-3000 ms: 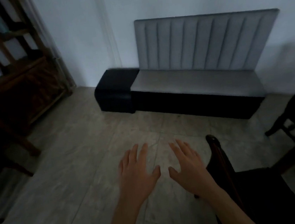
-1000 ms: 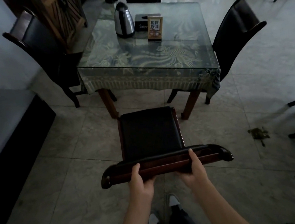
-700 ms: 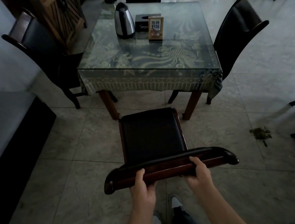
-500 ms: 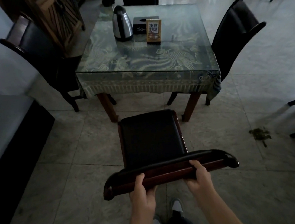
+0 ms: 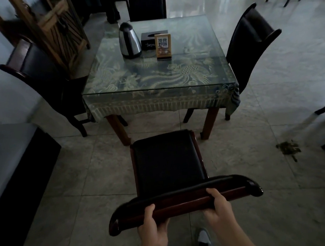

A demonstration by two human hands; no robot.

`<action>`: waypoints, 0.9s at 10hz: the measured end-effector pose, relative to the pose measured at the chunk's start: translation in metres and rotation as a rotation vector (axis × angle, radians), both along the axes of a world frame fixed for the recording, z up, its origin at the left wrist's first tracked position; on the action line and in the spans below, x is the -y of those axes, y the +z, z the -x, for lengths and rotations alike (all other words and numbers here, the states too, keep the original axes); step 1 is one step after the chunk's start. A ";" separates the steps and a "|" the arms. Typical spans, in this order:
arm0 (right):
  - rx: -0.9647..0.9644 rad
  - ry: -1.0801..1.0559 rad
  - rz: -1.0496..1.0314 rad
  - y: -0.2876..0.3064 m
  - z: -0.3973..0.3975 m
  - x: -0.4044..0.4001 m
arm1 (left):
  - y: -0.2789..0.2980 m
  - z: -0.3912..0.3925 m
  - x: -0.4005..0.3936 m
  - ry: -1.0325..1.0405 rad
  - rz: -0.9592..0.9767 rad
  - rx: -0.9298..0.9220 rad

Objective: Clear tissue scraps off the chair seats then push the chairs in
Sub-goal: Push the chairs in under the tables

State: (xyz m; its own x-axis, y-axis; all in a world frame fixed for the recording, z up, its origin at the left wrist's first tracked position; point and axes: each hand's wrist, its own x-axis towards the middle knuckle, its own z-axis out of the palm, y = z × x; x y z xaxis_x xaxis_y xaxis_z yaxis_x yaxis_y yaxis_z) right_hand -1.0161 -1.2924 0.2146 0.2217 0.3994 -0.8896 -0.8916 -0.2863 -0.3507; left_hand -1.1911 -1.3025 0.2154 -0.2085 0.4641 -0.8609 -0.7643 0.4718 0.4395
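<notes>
Both hands, left hand [image 5: 152, 228] and right hand [image 5: 220, 210], grip the chair [image 5: 168, 162] backrest; fingers seemingly curled around it.

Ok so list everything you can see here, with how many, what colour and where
near chair: one, black seat, dark wood frame, in front of the table, seat bare
other chairs: three at the table, black, left, right, far
table: one, glass top over green patterned cloth, centre
kettle: one, silver, on the table
tissue box: one, black, behind the sign
sign: one, orange, beside the kettle
debris: one greenish patch, floor at right
bench: one, grey and black, left edge
wooden screen: brown, upper left
left hand, right hand: gripping the near chair's top rail
</notes>
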 end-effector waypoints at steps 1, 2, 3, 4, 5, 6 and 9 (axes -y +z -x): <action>0.006 -0.028 0.004 0.002 0.019 0.002 | -0.001 0.020 0.000 -0.074 -0.066 0.009; 0.025 -0.040 0.014 0.004 0.036 0.010 | 0.000 0.036 0.002 -0.075 -0.057 0.036; 0.029 -0.073 -0.022 0.004 0.056 0.018 | 0.008 0.056 0.005 -0.163 -0.099 0.014; 0.055 -0.119 -0.043 0.004 0.073 0.025 | 0.011 0.071 -0.001 -0.150 -0.017 0.061; 0.062 -0.127 -0.053 0.004 0.090 0.031 | 0.003 0.089 0.004 -0.232 -0.110 -0.037; 0.038 -0.140 -0.023 0.004 0.103 0.040 | -0.005 0.105 0.019 -0.347 -0.240 -0.060; 0.007 -0.139 0.000 0.005 0.108 0.047 | -0.005 0.107 0.028 -0.258 -0.244 -0.018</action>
State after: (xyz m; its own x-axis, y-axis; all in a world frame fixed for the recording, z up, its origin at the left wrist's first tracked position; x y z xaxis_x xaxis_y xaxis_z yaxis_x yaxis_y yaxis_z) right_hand -1.1245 -1.3396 0.2201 0.2812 0.3642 -0.8878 -0.9203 -0.1598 -0.3571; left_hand -1.2979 -1.3300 0.2108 -0.0713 0.6949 -0.7156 -0.6246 0.5283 0.5752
